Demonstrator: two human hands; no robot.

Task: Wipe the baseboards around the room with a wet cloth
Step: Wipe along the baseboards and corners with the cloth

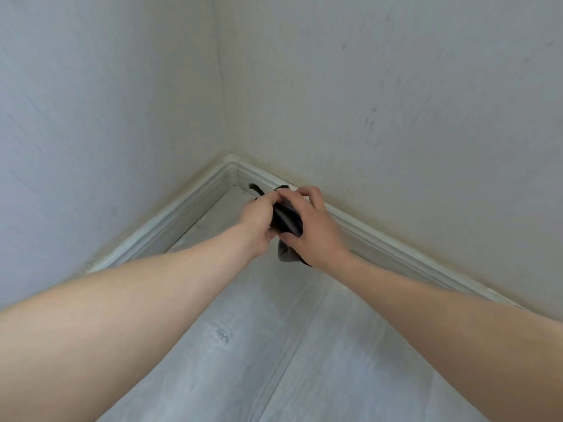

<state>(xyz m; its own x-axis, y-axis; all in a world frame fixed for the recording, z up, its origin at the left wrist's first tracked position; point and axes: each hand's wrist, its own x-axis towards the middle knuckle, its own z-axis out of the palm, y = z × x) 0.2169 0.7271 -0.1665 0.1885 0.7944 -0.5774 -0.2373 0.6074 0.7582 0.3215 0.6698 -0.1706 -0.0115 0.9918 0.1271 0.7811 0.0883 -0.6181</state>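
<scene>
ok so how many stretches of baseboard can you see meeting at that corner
2. The left baseboard runs along the left wall to the corner; the right baseboard runs along the right wall, partly hidden behind the hands and cloth.

Both bare forearms extended forward, converging at centre. Left hand (259, 222): knuckles up, fingers curled, pinching dark cloth (286, 222). Right hand (313, 226): back of hand up, fingers bent, thumb underneath, gripping same cloth. Hands touching.
</scene>
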